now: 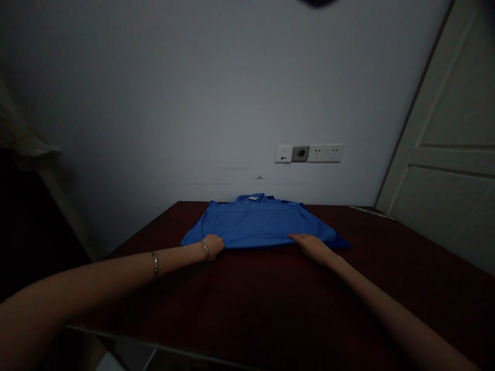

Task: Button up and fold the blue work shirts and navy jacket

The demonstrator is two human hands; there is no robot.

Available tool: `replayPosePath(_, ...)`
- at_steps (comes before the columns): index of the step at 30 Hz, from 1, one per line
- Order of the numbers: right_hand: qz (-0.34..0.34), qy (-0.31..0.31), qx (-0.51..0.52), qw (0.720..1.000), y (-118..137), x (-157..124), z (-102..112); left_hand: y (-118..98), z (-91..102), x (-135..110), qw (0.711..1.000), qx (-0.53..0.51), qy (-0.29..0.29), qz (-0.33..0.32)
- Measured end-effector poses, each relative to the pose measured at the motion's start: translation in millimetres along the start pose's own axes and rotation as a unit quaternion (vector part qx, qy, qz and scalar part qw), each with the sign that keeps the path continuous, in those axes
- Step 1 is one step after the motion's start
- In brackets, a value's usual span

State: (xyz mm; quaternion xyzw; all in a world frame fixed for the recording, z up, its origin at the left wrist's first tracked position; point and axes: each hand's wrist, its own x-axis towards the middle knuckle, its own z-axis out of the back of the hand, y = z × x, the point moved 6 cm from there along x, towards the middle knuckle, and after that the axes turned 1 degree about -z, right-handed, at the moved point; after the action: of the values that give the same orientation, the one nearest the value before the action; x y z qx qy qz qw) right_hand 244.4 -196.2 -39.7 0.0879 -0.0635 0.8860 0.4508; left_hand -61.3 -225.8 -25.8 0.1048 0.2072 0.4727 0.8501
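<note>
A folded blue collared shirt (pixel 255 221) lies on the dark red-brown table, its collar toward the wall and its straight folded edge toward me. My left hand (pixel 214 247) is closed in a fist at the near left part of that edge, gripping the fabric. Bracelets circle the left wrist and forearm. At the near right part of the edge, my right hand (pixel 312 247) holds the cloth with its fingers over the top; its thumb is hidden. Darker blue fabric (pixel 342 241) shows beneath the shirt at the right.
The dark red-brown table (pixel 263 304) stands against a pale wall (pixel 201 103). A row of sockets and switches (pixel 309 153) is set in the wall. A thin flat strip (pixel 371 212) lies at the back right, near a white panelled door (pixel 448 144). Tiled floor (pixel 135 353) shows below the front edge.
</note>
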Motion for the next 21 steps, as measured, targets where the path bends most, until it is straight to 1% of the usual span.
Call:
replayPosePath(3,-0.002,0.010,-0.001,1.000,4,-4,8,-3,3.9,2,0.999,0.040,0.028,0.017)
replayPosePath(5,-0.009,0.012,-0.010,1.000,7,-6,13,-4,6.2,6,0.998,0.041,0.042,0.027)
replayPosePath(9,-0.017,0.004,-0.028,0.999,12,-13,17,-3,6.8,17,0.996,0.045,0.044,0.065)
replayPosePath(13,-0.008,-0.011,-0.040,0.999,15,-23,14,-3,0.0,27,0.993,0.039,0.045,0.101)
replayPosePath(17,-0.006,-0.026,-0.044,0.999,14,-31,13,-5,-4.5,34,0.993,0.042,0.045,0.102)
replayPosePath(21,0.003,-0.029,-0.051,0.998,12,-31,16,-5,-4.4,39,0.992,0.047,0.055,0.102)
